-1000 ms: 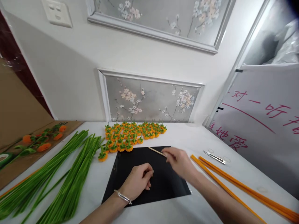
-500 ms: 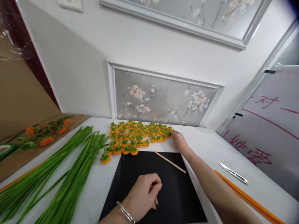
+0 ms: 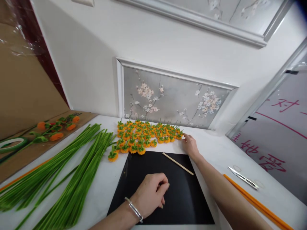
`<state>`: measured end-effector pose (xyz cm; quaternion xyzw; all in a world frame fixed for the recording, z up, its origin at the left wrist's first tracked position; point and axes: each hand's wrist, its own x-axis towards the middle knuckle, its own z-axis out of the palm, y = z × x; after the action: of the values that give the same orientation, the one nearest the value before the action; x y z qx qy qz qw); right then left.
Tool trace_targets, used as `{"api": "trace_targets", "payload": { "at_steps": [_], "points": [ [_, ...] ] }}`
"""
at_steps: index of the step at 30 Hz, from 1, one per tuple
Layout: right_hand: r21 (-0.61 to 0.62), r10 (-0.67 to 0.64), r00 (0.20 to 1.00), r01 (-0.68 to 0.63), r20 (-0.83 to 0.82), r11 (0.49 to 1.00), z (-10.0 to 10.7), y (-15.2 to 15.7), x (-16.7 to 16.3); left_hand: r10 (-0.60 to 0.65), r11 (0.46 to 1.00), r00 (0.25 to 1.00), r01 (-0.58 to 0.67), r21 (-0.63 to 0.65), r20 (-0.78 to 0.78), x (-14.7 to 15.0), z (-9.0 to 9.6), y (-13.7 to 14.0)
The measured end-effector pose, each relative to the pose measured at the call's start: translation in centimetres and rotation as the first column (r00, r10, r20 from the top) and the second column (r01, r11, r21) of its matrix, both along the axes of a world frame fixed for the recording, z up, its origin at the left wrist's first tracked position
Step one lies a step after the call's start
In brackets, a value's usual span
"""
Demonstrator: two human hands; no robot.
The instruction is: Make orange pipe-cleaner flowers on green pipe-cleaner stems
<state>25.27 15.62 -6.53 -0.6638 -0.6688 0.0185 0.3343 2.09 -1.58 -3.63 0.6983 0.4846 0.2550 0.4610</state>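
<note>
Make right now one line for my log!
left hand: curled over black mat | right hand: at right edge of orange flowers | stick: on black mat

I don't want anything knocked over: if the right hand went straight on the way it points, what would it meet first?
The right hand would most likely meet the orange flowers at the group's right end; whether it is touching them now is hard to tell.

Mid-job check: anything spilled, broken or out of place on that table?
Nothing looks spilled or broken. Slightly odd: one orange flower sits at the near left corner of the flower cluster, out of line with the rest. The thin stick also lies slantwise on the black mat.
</note>
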Motion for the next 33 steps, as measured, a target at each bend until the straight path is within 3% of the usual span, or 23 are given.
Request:
{"api": "trace_targets", "payload": {
  "at_steps": [4,10,15,19,24,33],
  "points": [
    [0.054,0.035,0.998,-0.032,-0.044,0.998,1.4,-3.4,-0.5,-0.007,1.000,1.000,0.007,0.020,0.015,-0.1,-0.1,0.0],
    [0.068,0.295,0.950,-0.289,-0.106,0.955,2.4,-13.2,-4.6,0.005,0.999,1.000,-0.006,0.034,0.030,0.0,0.0,-0.3],
    [-0.009,0.388,0.819,-0.432,-0.423,0.902,2.5,-19.4,-7.2,-0.004,0.999,1.000,0.002,0.044,0.028,0.0,0.2,-0.2],
    [0.044,0.371,0.822,-0.392,-0.433,0.919,3.3,-20.1,-6.9,-0.037,0.995,0.999,0.035,0.092,0.025,-0.1,0.7,0.2],
    [0.049,0.265,0.914,-0.263,-0.308,0.963,4.3,-19.9,-3.3,-0.051,0.989,0.998,0.056,0.135,-0.043,-0.2,1.3,1.1],
    [0.008,0.031,0.995,-0.030,-0.100,1.000,2.7,-20.9,1.4,-0.017,0.992,0.996,0.028,0.121,-0.086,0.1,1.9,0.6]
  ]
}}
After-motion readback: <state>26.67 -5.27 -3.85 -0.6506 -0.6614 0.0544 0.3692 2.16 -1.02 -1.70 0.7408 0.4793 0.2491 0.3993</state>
